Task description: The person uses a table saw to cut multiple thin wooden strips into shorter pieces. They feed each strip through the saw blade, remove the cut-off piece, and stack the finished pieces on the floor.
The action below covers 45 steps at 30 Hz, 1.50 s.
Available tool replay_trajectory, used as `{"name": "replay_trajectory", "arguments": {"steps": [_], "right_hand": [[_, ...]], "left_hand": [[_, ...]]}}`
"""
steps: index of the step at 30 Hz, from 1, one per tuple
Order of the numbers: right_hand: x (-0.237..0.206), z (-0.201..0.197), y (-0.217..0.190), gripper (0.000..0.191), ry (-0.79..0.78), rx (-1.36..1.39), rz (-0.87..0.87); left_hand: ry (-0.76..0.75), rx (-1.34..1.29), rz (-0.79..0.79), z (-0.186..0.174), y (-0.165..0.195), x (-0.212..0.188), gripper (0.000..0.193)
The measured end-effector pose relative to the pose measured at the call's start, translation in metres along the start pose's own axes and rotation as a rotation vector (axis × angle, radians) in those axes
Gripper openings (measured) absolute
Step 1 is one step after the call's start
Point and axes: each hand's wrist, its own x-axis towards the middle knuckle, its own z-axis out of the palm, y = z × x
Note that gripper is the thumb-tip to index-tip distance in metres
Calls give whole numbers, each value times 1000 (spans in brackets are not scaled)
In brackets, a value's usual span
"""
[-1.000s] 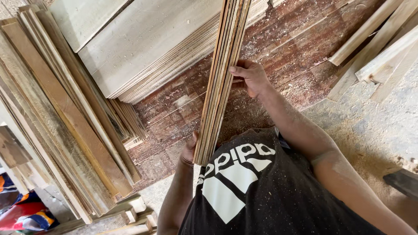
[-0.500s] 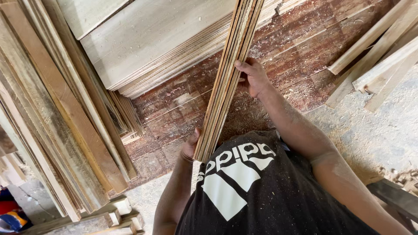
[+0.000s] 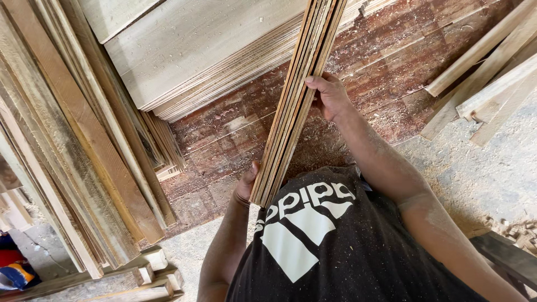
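I hold a bundle of several thin wooden strips point(image 3: 296, 95) upright against my chest, seen edge-on and rising out of the top of the view. My right hand point(image 3: 330, 96) grips the bundle's right side about halfway up, fingers wrapped over the edges. My left hand point(image 3: 246, 187) presses against the bundle's lower left side near its bottom end, mostly hidden behind the strips. My black shirt point(image 3: 335, 240) with a white printed mark fills the lower middle.
A stack of large pale plywood sheets point(image 3: 196, 61) leans at the upper left. Long rough planks point(image 3: 72, 145) stand along the left. More timber point(image 3: 486, 72) lies at the right. Reddish boards point(image 3: 391, 61) and sawdust-covered ground point(image 3: 481, 173) lie beneath. Small offcuts point(image 3: 151, 268) sit at the bottom left.
The view has shifted slightly. The bundle stands a little more upright and further right, and my right hand has stayed on its side. My left hand keeps its place.
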Motion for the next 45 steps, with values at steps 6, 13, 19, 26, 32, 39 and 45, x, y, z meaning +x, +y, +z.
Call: {"name": "replay_trajectory", "arguments": {"steps": [6, 13, 19, 26, 32, 39, 45], "right_hand": [[7, 1, 3, 61, -13, -21, 16], [7, 17, 1, 83, 71, -120, -69], [2, 22, -6, 83, 39, -143, -38], [-8, 37, -16, 86, 156, -166, 20], [9, 32, -5, 82, 140, -148, -39], [11, 13, 16, 49, -95, 272, 65], [-37, 1, 42, 65, -865, 537, -227]], "left_hand": [[12, 121, 5, 3, 3, 0, 75], [116, 171, -20, 20, 6, -3, 78], [94, 179, -32, 25, 9, -2, 82], [92, 232, -32, 25, 12, -1, 86], [152, 211, -79, 27, 12, -2, 88], [420, 838, -140, 53, 38, -25, 80], [591, 1323, -291, 106, 42, -57, 78]]}}
